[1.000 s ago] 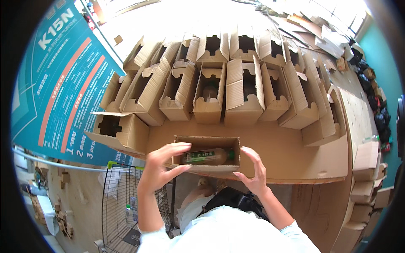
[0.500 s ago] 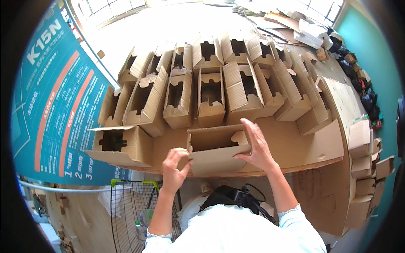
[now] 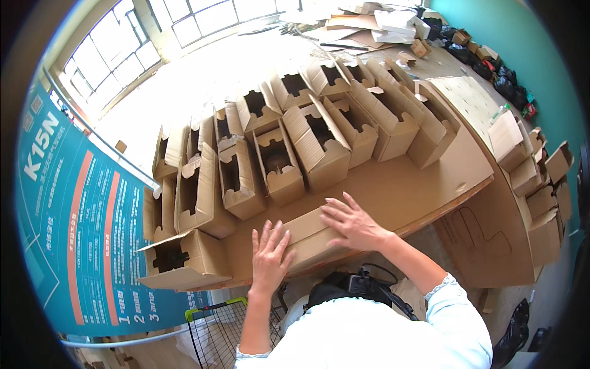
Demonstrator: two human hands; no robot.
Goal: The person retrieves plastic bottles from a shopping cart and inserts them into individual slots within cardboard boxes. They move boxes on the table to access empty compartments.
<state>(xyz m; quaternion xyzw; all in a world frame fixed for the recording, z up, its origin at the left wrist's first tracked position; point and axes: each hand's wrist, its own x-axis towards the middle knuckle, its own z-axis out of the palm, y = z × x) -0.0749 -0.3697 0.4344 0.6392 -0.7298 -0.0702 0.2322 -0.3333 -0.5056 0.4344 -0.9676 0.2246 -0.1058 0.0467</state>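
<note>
Directly before me, at the near edge of the cardboard-covered table [image 3: 424,187], lies a long brown cardboard carton [image 3: 309,247] whose top is folded down. My left hand [image 3: 269,261] rests at its left end, fingers spread and lying on it. Flat over the right part of the top is my right hand [image 3: 356,226], fingers stretched out. To the left stands an open carton [image 3: 212,257] with a dark object inside. Behind, rows of upright open cartons [image 3: 283,187] have raised flaps; one in the front row shows a rounded item inside.
A blue-green printed banner [image 3: 74,227] stands along the left. Below the table edge is a black wire basket [image 3: 224,329] with green corners. Several cartons [image 3: 525,172] are stacked at the right. Flattened cardboard [image 3: 356,23] and black bags [image 3: 504,83] lie at the back right.
The near carton, open before with a hand at each end, now has its top folded down. Both hands have moved onto it, palms down. The whole view has turned.
</note>
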